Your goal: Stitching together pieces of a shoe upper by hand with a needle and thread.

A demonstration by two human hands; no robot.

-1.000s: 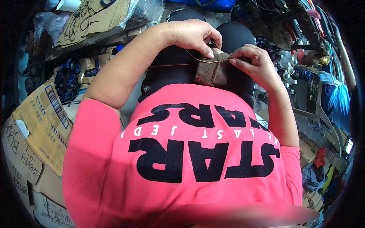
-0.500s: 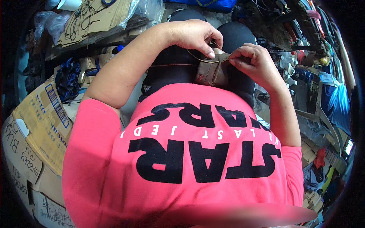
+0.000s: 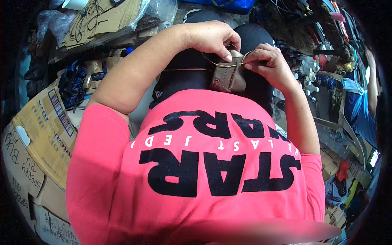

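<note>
Between my knees, over dark trousers, sits a brown leather shoe upper [image 3: 228, 77] with a stitched seam down it and a small red detail on its side. A pale rounded form [image 3: 235, 54] shows at its far end. My left hand [image 3: 216, 40] is closed at the upper's far left edge, thumb and fingers pinching; what lies between them is partly hidden. A thin tan thread [image 3: 210, 60] curves from beside that hand to the seam. To the right, my right hand [image 3: 267, 64] pinches the thread close to the leather, where a small loop stands up.
Flattened cardboard [image 3: 102, 20] and clear plastic [image 3: 151, 14] lie at the far left. Cardboard boxes [image 3: 45, 130] stand at my left. Several small white bottles [image 3: 309, 75] and a blue bag [image 3: 357, 104] are on the right, with a curved dark metal strip [image 3: 352, 134] below.
My right hand has moved slightly up and left, and a thread loop now stands beside its fingertips. My left hand has shifted slightly right. The blue bag at the right has changed shape.
</note>
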